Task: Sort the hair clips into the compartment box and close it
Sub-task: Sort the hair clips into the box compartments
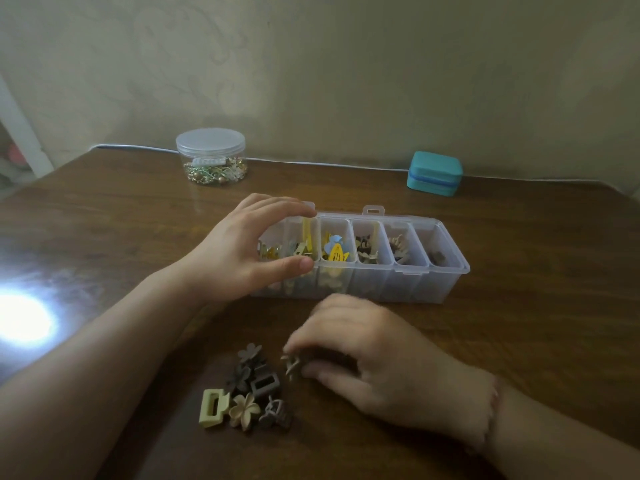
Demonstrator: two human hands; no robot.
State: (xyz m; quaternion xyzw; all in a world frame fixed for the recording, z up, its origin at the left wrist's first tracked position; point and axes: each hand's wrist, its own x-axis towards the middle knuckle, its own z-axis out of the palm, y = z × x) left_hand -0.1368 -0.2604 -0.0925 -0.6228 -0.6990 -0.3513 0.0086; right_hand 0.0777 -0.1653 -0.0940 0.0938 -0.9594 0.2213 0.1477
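A clear compartment box point(398, 282) lies across the middle of the brown table, its compartments holding yellow, blue, brown and beige hair clips. My left hand point(242, 251) grips the box's left end, fingers on the far rim and thumb on the near rim. In front of the box lies a pile of several loose clips point(247, 393): brown flowers, a pale green rectangle, a beige flower. My right hand point(360, 355) is just right of the pile, blurred, pinching a small beige clip point(290, 364) in its fingertips.
A round clear jar point(211, 155) of gold trinkets with its lid on stands at the back left. A teal zip case point(434, 173) sits at the back right by the wall. A bright glare point(20, 322) marks the table's left side.
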